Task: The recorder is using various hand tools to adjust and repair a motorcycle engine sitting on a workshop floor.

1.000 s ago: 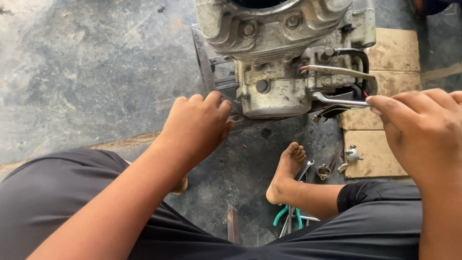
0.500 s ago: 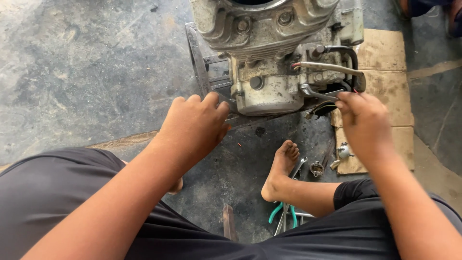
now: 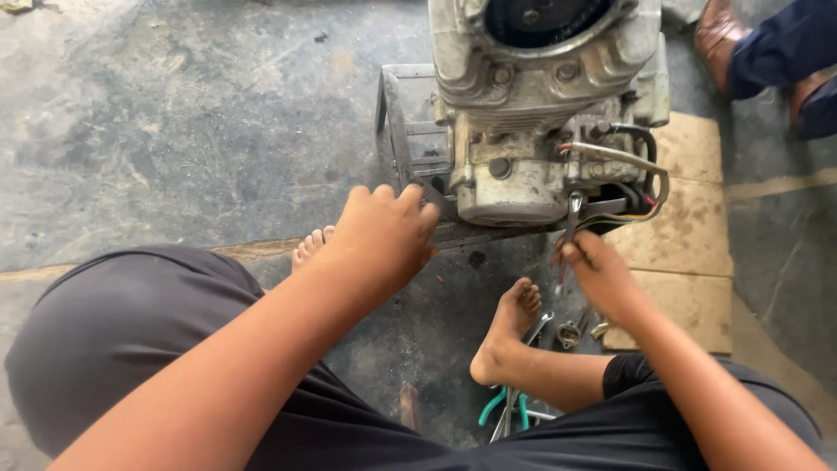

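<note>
A grey metal engine stands on the concrete floor ahead of me, with cables and a bent tube on its right side. My left hand rests with fingers curled at the engine's lower left corner, touching the metal frame under it. My right hand is closed on the handle of a metal spanner, which points up at the engine's lower right side. I sit on the floor with bare feet either side.
Flat cardboard pieces lie on the floor right of the engine. Spanners, small metal parts and green-handled pliers lie by my right foot. Another person's shoes and dark trouser legs are at the top right.
My right hand came down from the engine's side to the floor by my foot, picked up a spanner and raised it to the engine. My left hand stayed put. The view shifted.
</note>
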